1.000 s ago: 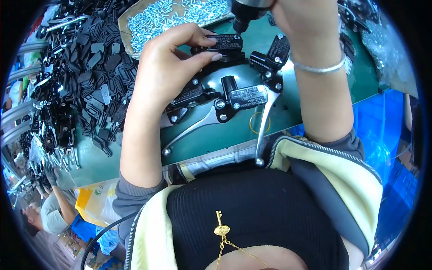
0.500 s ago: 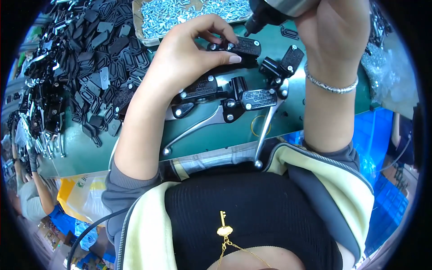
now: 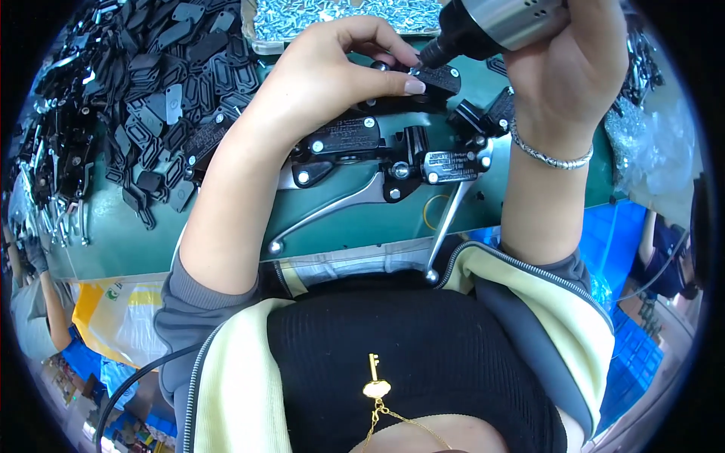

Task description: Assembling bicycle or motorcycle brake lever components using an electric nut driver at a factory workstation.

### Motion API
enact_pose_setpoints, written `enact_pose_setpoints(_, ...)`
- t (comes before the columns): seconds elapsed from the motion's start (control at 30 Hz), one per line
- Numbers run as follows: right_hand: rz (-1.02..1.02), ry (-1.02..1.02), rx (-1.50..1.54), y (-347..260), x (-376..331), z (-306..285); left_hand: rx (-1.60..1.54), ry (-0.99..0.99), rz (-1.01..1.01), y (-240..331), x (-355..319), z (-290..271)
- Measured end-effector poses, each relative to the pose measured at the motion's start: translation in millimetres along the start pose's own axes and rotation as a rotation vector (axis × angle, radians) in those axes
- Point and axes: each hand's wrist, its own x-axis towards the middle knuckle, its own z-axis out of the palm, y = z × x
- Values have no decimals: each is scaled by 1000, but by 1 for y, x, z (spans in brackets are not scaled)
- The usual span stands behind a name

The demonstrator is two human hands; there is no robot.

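My left hand (image 3: 325, 83) is closed around the near-left end of a black brake master cylinder (image 3: 439, 84), thumb along its front and fingers behind. A screw shows at the right end of its lid. Gripped in my right hand (image 3: 563, 79) is a silver and black power screwdriver (image 3: 517, 23). Its tip comes down at the lid's left end, beside my left fingertips; the screw there is mostly hidden. Nearer me lie more black master cylinders (image 3: 347, 140) with lids and screws, some carrying a silver lever (image 3: 332, 208).
A tray (image 3: 266, 47) of silver screws stands at the back. Black lids and gaskets (image 3: 174, 98) heap up on the left, with more levers (image 3: 68, 151) beyond. A yellow ring (image 3: 436, 211) lies on the green table (image 3: 362, 223). Clear plastic bags (image 3: 642, 143) are at right.
The screwdriver has come down and its tip now meets the lid held in my left hand. In the picture, the held master cylinder has shifted slightly right and down.
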Motion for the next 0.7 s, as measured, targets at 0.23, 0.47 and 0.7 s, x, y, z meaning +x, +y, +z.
enact_pose_setpoints(0.23,52,-87,112,3,0,-3,18,-41,-11,7,1,1)
enact_pose_setpoints(0.47,-18,-5,-80,-1,-1,15,23,-100,-101,25,2,-2)
enact_pose_setpoints(0.7,-45,-18,-77,-9,-4,33,63,-93,-22,17,5,-1)
